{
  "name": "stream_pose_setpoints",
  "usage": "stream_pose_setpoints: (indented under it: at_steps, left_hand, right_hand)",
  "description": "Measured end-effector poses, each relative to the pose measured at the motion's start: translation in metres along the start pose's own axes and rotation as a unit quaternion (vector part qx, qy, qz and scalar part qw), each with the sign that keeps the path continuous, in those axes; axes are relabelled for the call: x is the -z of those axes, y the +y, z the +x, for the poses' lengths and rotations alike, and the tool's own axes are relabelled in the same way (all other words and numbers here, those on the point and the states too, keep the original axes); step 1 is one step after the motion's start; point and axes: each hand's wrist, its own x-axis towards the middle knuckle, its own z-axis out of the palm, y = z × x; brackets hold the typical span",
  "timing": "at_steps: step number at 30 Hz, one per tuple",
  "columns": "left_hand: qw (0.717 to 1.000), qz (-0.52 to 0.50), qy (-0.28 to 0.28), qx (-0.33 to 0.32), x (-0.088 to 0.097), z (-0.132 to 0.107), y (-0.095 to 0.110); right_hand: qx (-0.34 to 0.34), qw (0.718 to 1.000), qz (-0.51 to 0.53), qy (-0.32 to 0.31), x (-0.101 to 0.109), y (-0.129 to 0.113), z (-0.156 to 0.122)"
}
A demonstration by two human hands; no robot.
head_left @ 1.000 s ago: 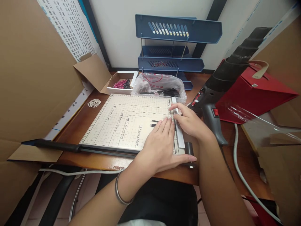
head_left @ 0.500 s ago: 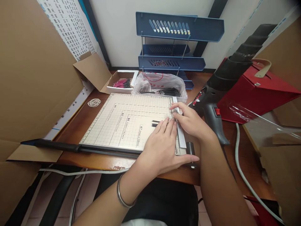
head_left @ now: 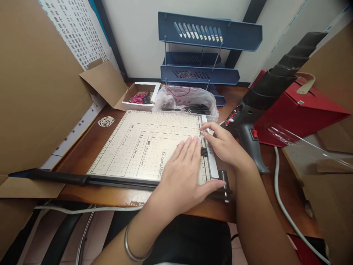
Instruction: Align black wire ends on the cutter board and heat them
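A cream paper cutter (head_left: pixel 116 154) with printed grid lines lies on the wooden desk. My left hand (head_left: pixel 180 176) rests flat on its board, fingers stretched forward and thumb pointing right. Beside its fingers, the ends of several thin black tubes (head_left: pixel 204 152) show against the cutter's metal edge rail (head_left: pixel 211 162); the palm covers the rest. My right hand (head_left: pixel 223 143) is at the upper part of that rail, fingers bent, with index fingertip and thumb apart over the edge. The cutter's black handle (head_left: pixel 60 176) extends to the left along the near side.
Behind the cutter are a white box (head_left: pixel 139 105) of pink and black pieces and a plastic bag (head_left: pixel 187 96) of black pieces. A blue tray rack (head_left: pixel 198 75) stands behind them. At the right are a heat gun (head_left: pixel 253 106) and a red bag (head_left: pixel 303 114). Rubber bands (head_left: pixel 106 121) lie left.
My left hand has slid slightly left and nearer on the board. The black tubes' ends now show right of its fingers, instead of left. My right hand stays at the rail.
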Motion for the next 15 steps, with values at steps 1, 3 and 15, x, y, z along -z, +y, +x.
stream_pose_setpoints:
  at_steps: [1,3,15]
  left_hand:
    - [1.000,0.010,0.004,0.009,0.003,-0.004,-0.006]
    - [0.999,0.038,0.008,0.019,0.010,-0.011,-0.019]
    - [0.997,0.065,0.030,0.001,0.010,-0.022,-0.051]
  right_hand:
    - [0.002,1.000,-0.001,0.002,0.000,0.000,0.000]
    - [0.005,1.000,-0.003,0.010,0.000,-0.002,0.000]
    - [0.006,0.991,-0.109,0.075,-0.024,-0.036,-0.069]
